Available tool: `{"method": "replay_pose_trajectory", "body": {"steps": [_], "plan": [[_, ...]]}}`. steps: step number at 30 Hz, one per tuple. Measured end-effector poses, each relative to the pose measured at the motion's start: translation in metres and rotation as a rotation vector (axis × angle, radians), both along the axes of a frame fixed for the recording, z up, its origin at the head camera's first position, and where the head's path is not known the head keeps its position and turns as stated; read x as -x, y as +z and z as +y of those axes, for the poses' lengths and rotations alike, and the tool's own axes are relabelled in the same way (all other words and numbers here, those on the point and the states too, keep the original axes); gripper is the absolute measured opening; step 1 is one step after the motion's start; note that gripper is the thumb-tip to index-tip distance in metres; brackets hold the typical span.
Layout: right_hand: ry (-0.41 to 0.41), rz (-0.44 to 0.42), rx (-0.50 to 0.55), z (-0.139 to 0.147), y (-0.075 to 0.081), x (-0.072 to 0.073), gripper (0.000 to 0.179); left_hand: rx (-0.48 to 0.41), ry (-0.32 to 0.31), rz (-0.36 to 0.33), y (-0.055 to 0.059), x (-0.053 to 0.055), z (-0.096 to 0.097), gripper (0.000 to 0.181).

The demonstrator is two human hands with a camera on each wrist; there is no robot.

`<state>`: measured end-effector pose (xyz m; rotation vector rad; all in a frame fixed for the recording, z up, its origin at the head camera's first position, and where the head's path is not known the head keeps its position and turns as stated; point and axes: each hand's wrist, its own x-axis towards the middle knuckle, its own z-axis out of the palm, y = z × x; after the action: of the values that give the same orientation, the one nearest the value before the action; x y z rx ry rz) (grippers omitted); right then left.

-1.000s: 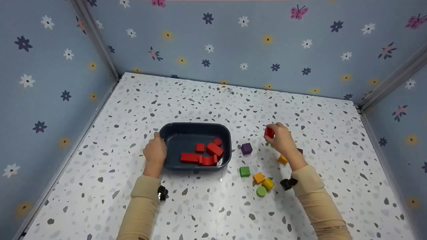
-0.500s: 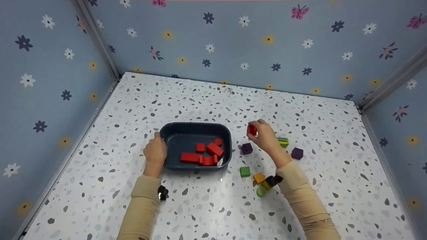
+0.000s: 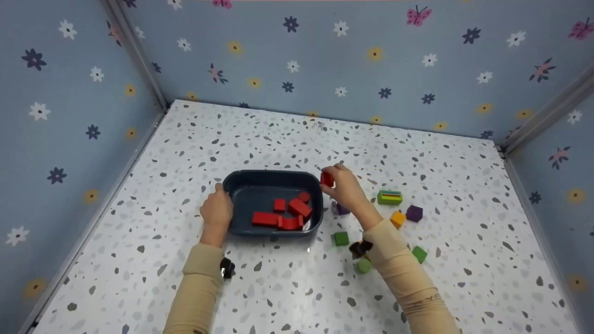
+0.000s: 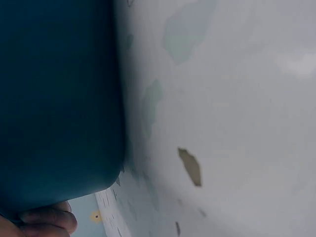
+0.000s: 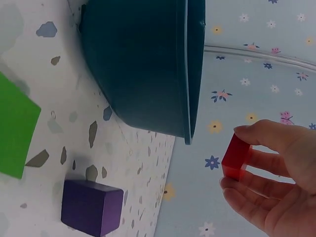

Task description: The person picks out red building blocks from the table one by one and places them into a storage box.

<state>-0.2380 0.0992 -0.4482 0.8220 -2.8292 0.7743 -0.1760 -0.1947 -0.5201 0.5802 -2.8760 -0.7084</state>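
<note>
A dark blue plastic tub (image 3: 246, 204) stands on the speckled table, several red blocks lying in its right half, among them a long red block (image 3: 265, 219) and a curved one (image 3: 291, 223). My left hand (image 3: 216, 208) grips the tub's left end; in the left wrist view its fingers (image 4: 49, 220) curl against the tub wall. My right hand (image 3: 345, 188) pinches a small red block (image 5: 237, 158) between thumb and fingertips, raised close to the tub's right rim. Below this hand a purple cube (image 5: 91, 207) sits on the table, partly hidden in the head view.
Right of the tub lie a green cube (image 3: 341, 239), a light green round block (image 3: 363, 266), a green block with coloured stripes (image 3: 390, 197), an orange block (image 3: 397, 219), another purple cube (image 3: 414, 213) and another green block (image 3: 419, 254). Flowered walls (image 3: 297, 60) enclose the table.
My right hand has carried the red block leftward from among the loose blocks to the tub's right rim. My left hand and the tub have stayed in place.
</note>
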Motion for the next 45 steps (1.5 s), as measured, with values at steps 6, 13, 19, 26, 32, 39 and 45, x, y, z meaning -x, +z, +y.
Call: {"method": "replay_pose_trajectory", "body": {"steps": [6, 13, 19, 26, 32, 39, 45], "plan": [[0.020, -0.013, 0.008, -0.019, -0.004, 0.001, 0.034, 0.018, -0.008, -0.019, 0.000, 0.001, -0.001, 0.023], [0.024, -0.047, -0.006, -0.039, -0.012, 0.002, 0.032, -0.008, 0.008, -0.042, -0.001, 0.002, 0.000, 0.025], [0.036, -0.049, -0.041, -0.050, -0.021, 0.004, 0.032, -0.006, 0.021, -0.034, 0.000, 0.002, 0.000, 0.025], [0.042, -0.091, -0.049, -0.062, -0.034, 0.004, 0.034, -0.005, 0.020, -0.014, -0.001, 0.001, 0.001, 0.024], [0.041, -0.092, -0.070, -0.069, -0.045, 0.007, 0.034, 0.017, 0.009, 0.025, -0.002, -0.001, 0.001, 0.022], [0.023, -0.114, -0.129, -0.075, -0.053, 0.009, 0.033, 0.019, 0.010, 0.030, -0.001, -0.002, 0.002, 0.021], [-0.001, -0.143, -0.181, -0.079, -0.056, 0.009, 0.034, 0.007, 0.015, 0.017, 0.000, -0.001, 0.002, 0.022]]}}
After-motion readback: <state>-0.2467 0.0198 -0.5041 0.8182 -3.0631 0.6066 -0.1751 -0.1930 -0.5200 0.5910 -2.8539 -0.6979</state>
